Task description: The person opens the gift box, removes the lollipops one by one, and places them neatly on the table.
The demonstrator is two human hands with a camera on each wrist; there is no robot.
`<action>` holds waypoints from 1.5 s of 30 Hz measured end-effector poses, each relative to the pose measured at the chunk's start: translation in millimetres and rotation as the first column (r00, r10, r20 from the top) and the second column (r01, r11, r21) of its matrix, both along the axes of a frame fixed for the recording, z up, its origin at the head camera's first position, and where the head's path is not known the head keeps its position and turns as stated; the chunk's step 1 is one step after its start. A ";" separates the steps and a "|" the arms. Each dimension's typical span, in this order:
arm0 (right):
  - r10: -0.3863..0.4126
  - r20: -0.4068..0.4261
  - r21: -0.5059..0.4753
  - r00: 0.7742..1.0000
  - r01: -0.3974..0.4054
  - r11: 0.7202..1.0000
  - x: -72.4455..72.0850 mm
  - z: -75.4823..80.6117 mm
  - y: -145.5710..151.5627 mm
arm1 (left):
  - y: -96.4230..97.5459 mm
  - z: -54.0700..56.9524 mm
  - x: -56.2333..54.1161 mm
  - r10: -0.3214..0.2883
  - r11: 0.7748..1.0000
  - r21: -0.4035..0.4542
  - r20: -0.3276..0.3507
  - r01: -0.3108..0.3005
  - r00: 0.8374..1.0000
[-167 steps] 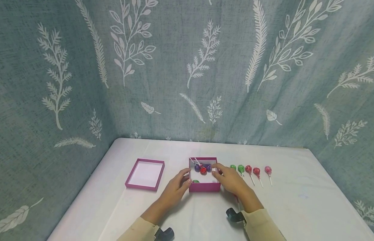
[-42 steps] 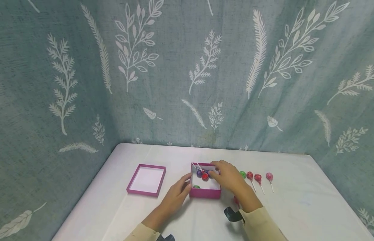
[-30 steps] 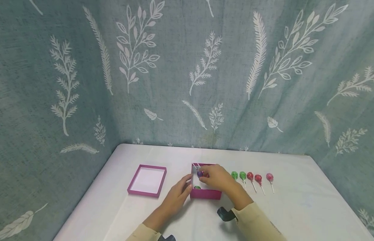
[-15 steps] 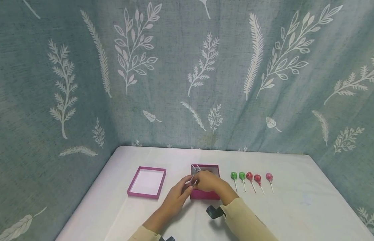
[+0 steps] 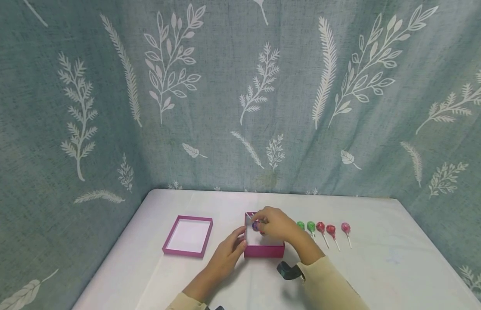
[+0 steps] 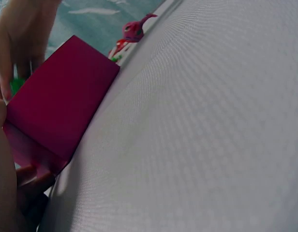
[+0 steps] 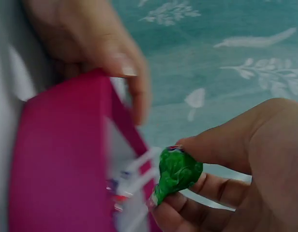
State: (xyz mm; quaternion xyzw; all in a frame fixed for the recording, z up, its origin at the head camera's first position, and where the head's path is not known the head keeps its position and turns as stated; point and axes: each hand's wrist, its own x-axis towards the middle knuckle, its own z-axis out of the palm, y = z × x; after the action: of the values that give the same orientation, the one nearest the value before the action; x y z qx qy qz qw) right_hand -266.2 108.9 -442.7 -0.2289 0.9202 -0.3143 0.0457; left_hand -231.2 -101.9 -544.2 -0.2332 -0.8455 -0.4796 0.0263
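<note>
My right hand (image 5: 277, 223) is over the magenta box (image 5: 264, 252), pinching a green-wrapped lollipop (image 7: 179, 169) between thumb and fingers. From the head view that lollipop is hidden behind the hand. Inside the box, toward its far side, lie a purple lollipop (image 5: 255, 226) and a partly covered red one (image 5: 262, 233), with white sticks pointing to the far left corner. My left hand (image 5: 226, 250) holds the box at its left side, thumb at the near corner and fingers along the left wall. In the left wrist view the box's outer wall (image 6: 67, 96) shows close up.
Left of the box lies its magenta-rimmed lid (image 5: 182, 253), white inside facing up. To the right, a row of lollipops stretches out: two green (image 5: 311, 226), two red (image 5: 320, 227) and a pink one (image 5: 345, 227). A patterned curtain (image 5: 224, 107) hangs behind the white table (image 5: 380, 267).
My right hand reached down to the box's near left corner, then came back up and right with the green lollipop that lay by the near wall. My left hand stayed at the box.
</note>
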 end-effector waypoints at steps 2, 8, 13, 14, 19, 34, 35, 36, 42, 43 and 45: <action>-0.019 -0.008 -0.039 1.000 0.019 0.999 3.2 8.0 10.1 | -0.2 0.0 0.0 0.000 1.000 0.003 -0.003 0.000 1.000; -0.056 -0.021 -0.086 0.998 0.054 0.995 9.6 17.3 44.0 | -1.2 1.0 0.7 0.000 1.000 0.015 -0.016 0.000 1.000; -0.095 0.010 -0.104 0.995 0.095 0.990 18.4 18.7 68.7 | -0.9 0.6 0.8 0.003 1.000 0.013 -0.027 -0.002 1.000; -0.107 0.019 -0.104 0.994 0.108 0.989 20.7 18.2 72.9 | -0.7 0.1 0.6 0.002 1.000 0.012 -0.033 -0.002 0.999; -0.146 0.053 -0.091 0.988 0.150 0.984 30.5 9.4 90.9 | -0.6 -1.2 -0.2 0.005 1.000 0.010 -0.034 -0.004 0.999; -0.184 0.098 -0.069 0.978 0.191 0.979 49.5 -27.2 128.9 | -0.8 2.1 1.3 0.017 1.000 -0.010 0.013 -0.017 1.000; -0.186 0.105 -0.068 0.977 0.193 0.979 49.9 -29.9 130.1 | -0.9 1.7 1.2 0.017 1.000 -0.014 0.011 -0.017 1.000; -0.184 0.109 -0.066 0.977 0.192 0.979 50.4 -32.3 131.4 | -0.9 1.3 1.0 0.020 1.000 -0.017 0.013 -0.020 1.000; -0.191 0.139 -0.064 0.972 0.202 0.977 52.6 -40.7 136.8 | -0.9 1.3 0.7 0.021 1.000 -0.023 0.008 -0.021 1.000; -0.187 0.144 -0.066 0.972 0.198 0.978 52.8 -41.4 137.5 | -0.9 1.7 0.8 0.022 1.000 -0.023 0.009 -0.022 1.000; -0.186 0.152 -0.062 0.971 0.197 0.978 53.3 -42.5 138.3 | -0.8 2.3 1.2 0.025 0.999 -0.024 0.010 -0.024 1.000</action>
State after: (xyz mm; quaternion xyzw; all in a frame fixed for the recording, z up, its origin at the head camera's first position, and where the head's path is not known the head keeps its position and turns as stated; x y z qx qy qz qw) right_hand -212.8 247.2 -485.2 -0.1171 0.9194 -0.3684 0.0732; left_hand -230.0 -102.7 -541.8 -0.2206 -0.8541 -0.4704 0.0251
